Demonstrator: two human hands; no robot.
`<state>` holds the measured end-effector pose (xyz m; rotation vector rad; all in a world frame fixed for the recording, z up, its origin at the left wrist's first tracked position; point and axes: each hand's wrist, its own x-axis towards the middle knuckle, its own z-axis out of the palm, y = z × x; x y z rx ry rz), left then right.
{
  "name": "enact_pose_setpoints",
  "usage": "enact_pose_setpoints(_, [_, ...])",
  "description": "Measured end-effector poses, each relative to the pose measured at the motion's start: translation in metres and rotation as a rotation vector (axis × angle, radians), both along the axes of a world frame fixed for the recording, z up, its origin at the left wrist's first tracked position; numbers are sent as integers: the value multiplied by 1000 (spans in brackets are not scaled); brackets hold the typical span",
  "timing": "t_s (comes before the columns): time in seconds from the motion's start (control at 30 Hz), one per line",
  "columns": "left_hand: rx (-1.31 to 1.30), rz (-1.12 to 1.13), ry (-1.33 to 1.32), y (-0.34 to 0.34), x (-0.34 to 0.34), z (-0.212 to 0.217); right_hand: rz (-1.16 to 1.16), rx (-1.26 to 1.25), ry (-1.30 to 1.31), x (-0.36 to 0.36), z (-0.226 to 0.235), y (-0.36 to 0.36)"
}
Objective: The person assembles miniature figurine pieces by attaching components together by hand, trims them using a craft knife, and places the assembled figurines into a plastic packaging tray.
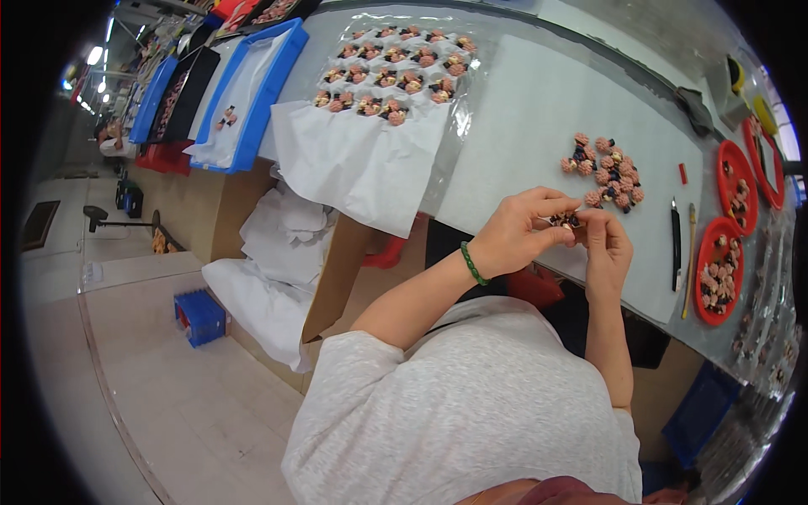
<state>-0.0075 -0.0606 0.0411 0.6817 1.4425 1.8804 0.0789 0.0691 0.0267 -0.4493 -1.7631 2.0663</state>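
Note:
My left hand [520, 234], with a green bead bracelet [472, 263] at its wrist, pinches a small dark, gold and pink figurine [564, 220] between thumb and fingers. From the other side, the thumb and fingers of my right hand [608, 246] press on the same piece, hiding much of it. Just beyond my hands, a loose heap of similar pink-and-dark figurines [621, 178] lies on a white sheet [522, 135]. Farther left, several more stand in rows on white tissue paper [362, 160].
Red trays [718, 316] with small parts line the right side. A black pen-like tool [676, 244], a thin yellow stick [690, 252] and a small red piece [683, 174] lie before them. A blue tray [282, 63] sits far left; below, a cardboard box [324, 286] holds white paper.

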Motion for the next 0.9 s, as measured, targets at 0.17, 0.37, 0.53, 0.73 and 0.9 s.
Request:
enact_pose_setpoints(0.17, [-224,465,504,-29,-42,30,58,123,-67,2,-5,-4])
enact_pose_setpoints(0.37, [-711,648,1000,-60,-112,13,69,339,-87,5,-20,-8])
enact_pose_setpoints(0.53, [-908,570,1065,-58,-117,-5,65,360,-67,7,-20,-7])
enact_pose_setpoints(0.73, [-1178,401,1257,-45,-89,-6,51,440,-77,4,-21,-3])
enact_pose_setpoints(0.9, [-1189,365,1261,-56,-87,-9,102,511,-48,-4,-4,-9])
